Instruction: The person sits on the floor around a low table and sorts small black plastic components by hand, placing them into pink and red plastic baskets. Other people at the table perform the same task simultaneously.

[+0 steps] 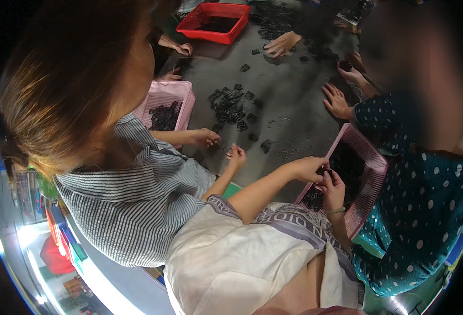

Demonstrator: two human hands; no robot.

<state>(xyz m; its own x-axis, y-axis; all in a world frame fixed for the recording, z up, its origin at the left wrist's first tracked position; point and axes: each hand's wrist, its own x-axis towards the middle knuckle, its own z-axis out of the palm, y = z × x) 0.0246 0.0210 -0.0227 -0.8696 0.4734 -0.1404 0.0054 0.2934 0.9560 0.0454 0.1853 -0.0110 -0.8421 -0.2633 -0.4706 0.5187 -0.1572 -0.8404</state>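
Worktop: a dark grey worktop (289, 128) is stretching ahead of our grip, with a pile of black pieces (229, 106) lying ahead and to the left, and a red tray (205, 35) standing farther off beyond it.
Neighbours: a person in a striped shirt (124, 199) is working left of our grip; another in a dotted top (420, 194) is reaching in from the right.
Room: far to the left of our grip, bright light is glaring near a red item (56, 255).
Grip: our left grip (311, 169) and right grip (332, 188) are meeting, their fingertips pinching one small dark piece (323, 171).
Dark piece: it is sitting between both sets of fingertips, over the left side of a pink basket (376, 164) that is holding more black pieces.
Hard to see: our fingers are covering most of the piece, hiding its shape; our right forearm is crossing the basket's near end; shadow is blurring the basket's contents.
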